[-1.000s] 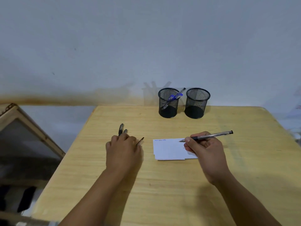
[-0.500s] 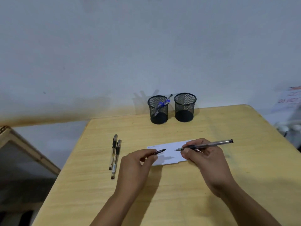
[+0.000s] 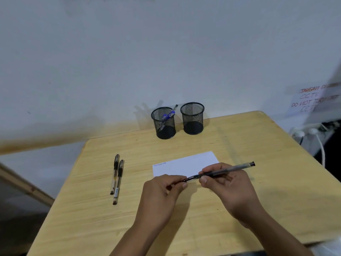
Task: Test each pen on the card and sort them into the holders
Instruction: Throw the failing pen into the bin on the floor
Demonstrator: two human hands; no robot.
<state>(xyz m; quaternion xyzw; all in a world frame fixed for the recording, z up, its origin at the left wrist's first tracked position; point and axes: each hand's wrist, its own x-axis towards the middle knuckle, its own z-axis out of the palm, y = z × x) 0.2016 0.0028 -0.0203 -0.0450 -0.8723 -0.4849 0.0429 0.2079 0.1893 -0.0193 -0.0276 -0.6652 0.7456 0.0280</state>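
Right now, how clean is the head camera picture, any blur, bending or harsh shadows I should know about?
Head view: the centre is sharp, with the two pens on the table and the card crisp; the paper sign at the right edge is smeared and only partly legible; the wide lens bows the table edges; the mesh holders cast soft double shadows on the wall; no glare.

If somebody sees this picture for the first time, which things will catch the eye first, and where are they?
Near the table's middle, the left hand and the right hand together hold a dark transparent pen above the white paper card. At the far edge stand two black mesh holders: the left holder has a blue pen, the right holder looks empty. Two dark pens lie left.
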